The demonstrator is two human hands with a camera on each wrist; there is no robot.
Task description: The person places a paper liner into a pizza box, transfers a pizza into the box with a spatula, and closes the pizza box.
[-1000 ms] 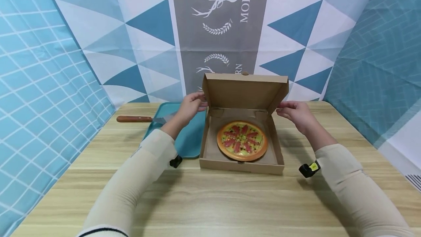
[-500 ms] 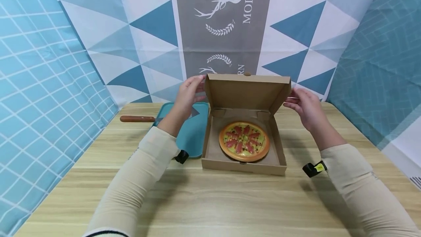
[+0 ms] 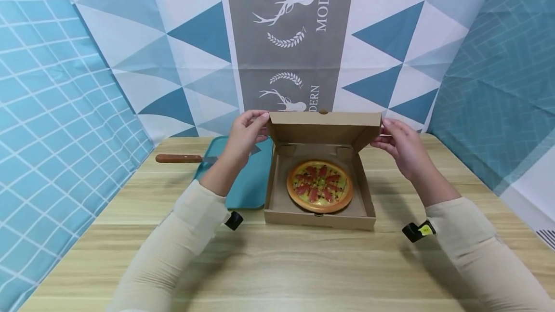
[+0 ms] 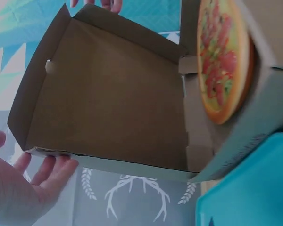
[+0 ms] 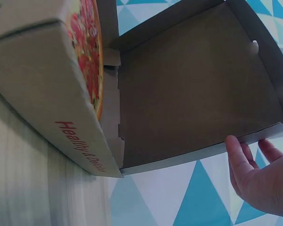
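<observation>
A cardboard pizza box (image 3: 318,219) stands on the table with its lid (image 3: 325,118) raised and leaning forward. Inside its base lies a round pizza (image 3: 320,187) with red strips on top. At the lid's left side, near the front corner, my left hand (image 3: 243,138) rests its fingertips (image 4: 61,167) against the outer wall, thumb apart from it. Across from it, my right hand (image 3: 405,150) touches the lid's right wall with extended fingers (image 5: 238,153). The lid's brown inner face (image 4: 108,94) shows in both wrist views.
Left of the box lies a blue tray (image 3: 249,189), close beside it. A spatula with a wooden handle (image 3: 178,158) lies across the tray's left edge, its blade partly hidden behind my left hand. Patterned cloth (image 3: 195,52) hangs behind the table.
Both hands rose along the lid's sides to its front corners. Over the last half second the lid has tipped forward and lower, with the hands following it. Pizza, tray and spatula stayed put.
</observation>
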